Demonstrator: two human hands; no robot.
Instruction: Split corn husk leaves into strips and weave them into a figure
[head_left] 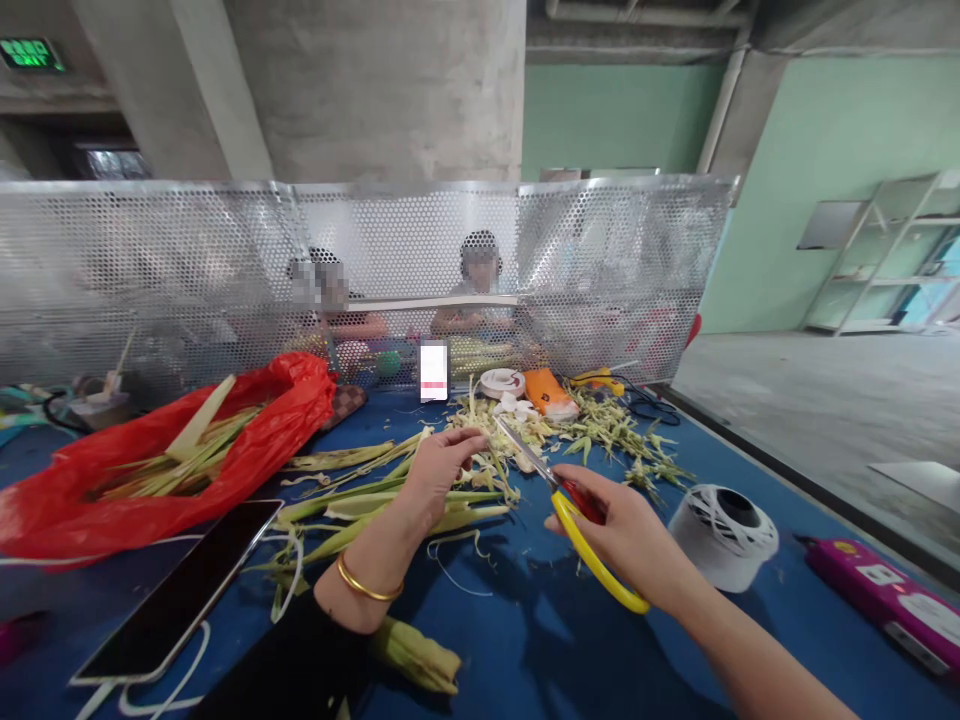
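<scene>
My right hand (619, 520) grips a pair of scissors (577, 540) with yellow and red handles. Their blades point up and to the left, close to the fingertips of my left hand (442, 460). Those fingers are pinched together; whatever lies between them is too small to name. Beneath my left arm and wrist spread long green and pale corn husks (360, 505). A rolled husk piece (420, 655) lies nearer, beside my black sleeve. Beyond the scissor tips is a heap of pale, thin husk scraps (525, 450), with small green cut pieces (619, 435) to its right.
A red plastic bag (255, 470) of husks and a tablet (184, 590) with a white cable lie left. A propped phone (433, 372), tape roll (502, 382) and orange packet (550, 393) stand behind. Right are a white spool (724, 540) and purple box (885, 600). People sit behind a perforated screen (615, 250).
</scene>
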